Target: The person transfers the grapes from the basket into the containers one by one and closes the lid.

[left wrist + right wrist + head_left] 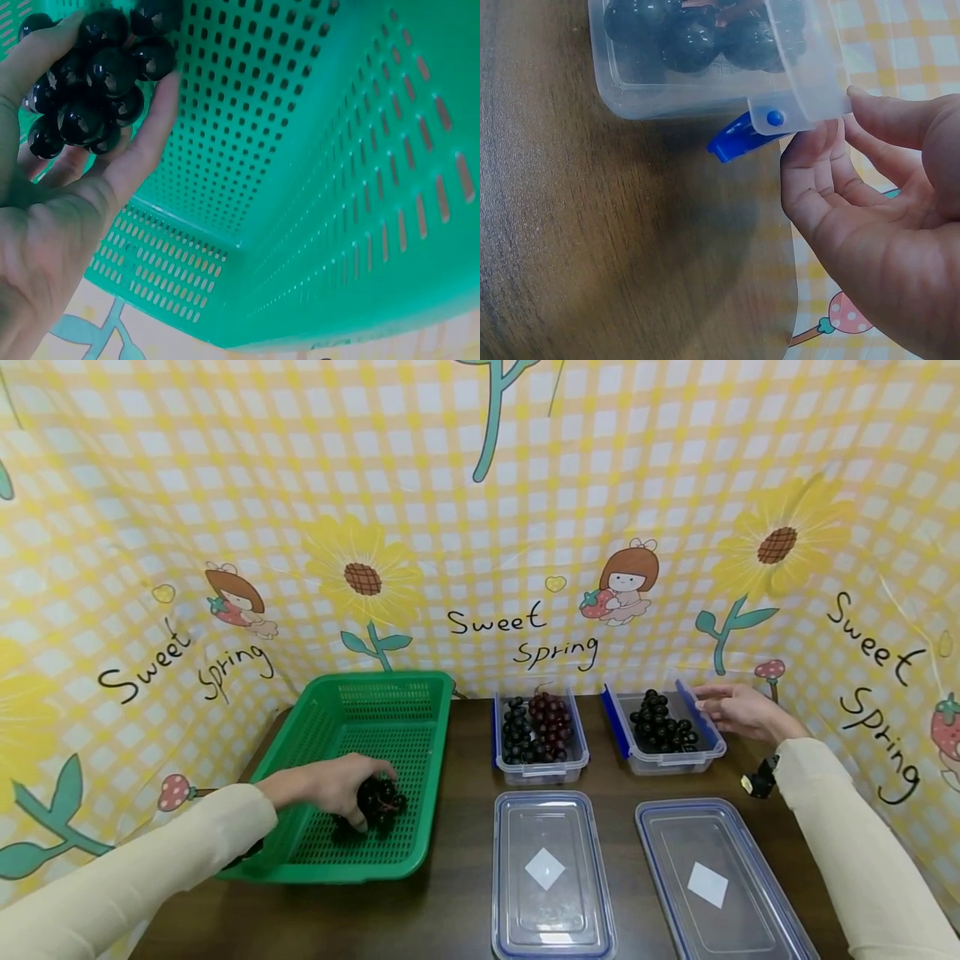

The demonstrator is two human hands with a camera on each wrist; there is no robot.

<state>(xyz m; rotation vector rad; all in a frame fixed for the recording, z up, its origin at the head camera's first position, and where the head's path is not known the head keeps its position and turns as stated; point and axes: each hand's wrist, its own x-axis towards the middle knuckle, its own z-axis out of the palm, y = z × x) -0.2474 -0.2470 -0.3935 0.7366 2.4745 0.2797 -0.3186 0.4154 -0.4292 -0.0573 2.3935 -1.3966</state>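
In the head view, my left hand (341, 785) is inside the green basket (437, 777), gripping a bunch of dark grapes (384, 802). The left wrist view shows thumb and fingers curled round the same shiny grapes (111, 71). At the right, my right hand (738, 710) pinches the rim of a clear plastic container (667, 764) with blue side latches. That container has black grapes (660, 722) in it. Up close in the right wrist view, my thumb and fingers (810, 180) are at the rim's corner, beside the hanging blue latch (739, 139).
A second clear container (543, 772) with dark and reddish grapes (551, 727) stands between the basket and the right container. Two clear lids, a left one (517, 893) and a right one (742, 910), lie in front on the brown table (450, 910). A patterned cloth (480, 552) hangs behind.
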